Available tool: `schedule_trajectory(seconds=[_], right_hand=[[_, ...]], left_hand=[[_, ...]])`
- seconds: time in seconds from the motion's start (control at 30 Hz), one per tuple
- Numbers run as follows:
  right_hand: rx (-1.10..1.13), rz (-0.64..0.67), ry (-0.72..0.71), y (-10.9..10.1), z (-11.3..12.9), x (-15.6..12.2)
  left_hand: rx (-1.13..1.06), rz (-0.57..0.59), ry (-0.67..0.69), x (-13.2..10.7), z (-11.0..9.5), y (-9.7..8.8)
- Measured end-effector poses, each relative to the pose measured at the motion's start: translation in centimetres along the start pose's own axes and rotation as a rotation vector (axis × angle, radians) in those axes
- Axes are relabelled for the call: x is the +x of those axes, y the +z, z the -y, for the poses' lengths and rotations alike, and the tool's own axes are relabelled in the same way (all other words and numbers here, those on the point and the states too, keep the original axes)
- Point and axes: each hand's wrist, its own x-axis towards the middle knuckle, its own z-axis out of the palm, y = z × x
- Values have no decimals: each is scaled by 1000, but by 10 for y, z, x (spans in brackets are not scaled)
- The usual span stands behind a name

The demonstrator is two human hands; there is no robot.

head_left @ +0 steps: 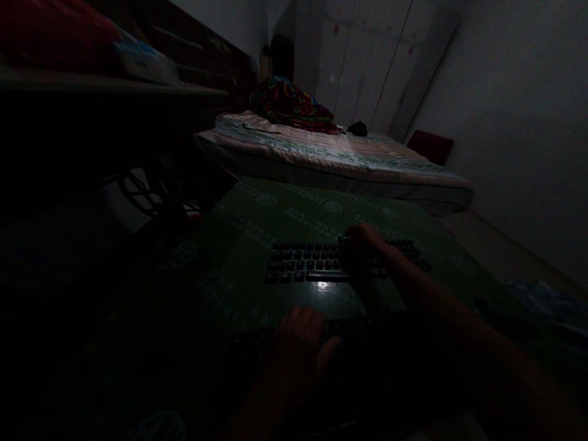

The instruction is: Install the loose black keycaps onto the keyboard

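Note:
The scene is very dark. A black keyboard (303, 262) lies on a green printed table cover (285, 214). My right hand (361, 245) reaches across the middle of the keyboard, its fingers curled down onto the keys; whether it holds anything is hidden by the dark. My left hand (296, 349) rests lower down near the front of the table, on a dark object I cannot make out, with fingers lying loosely together and the thumb out to the right.
A bed (331, 159) with a striped sheet stands behind the table, with a colourful bundle of cloth (294, 104) and a red cushion (429, 146) on it. Dark furniture (105, 92) fills the left. White wall to the right.

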Motion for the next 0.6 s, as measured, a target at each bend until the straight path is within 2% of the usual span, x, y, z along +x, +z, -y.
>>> schedule_trajectory(seconds=[0.27, 0.6], right_hand=[[-49, 126, -68, 3, -1, 25], [-106, 215, -102, 6, 3, 34]], left_hand=[[-39, -42, -15, -4, 0, 5], [-56, -49, -7, -6, -2, 2]])
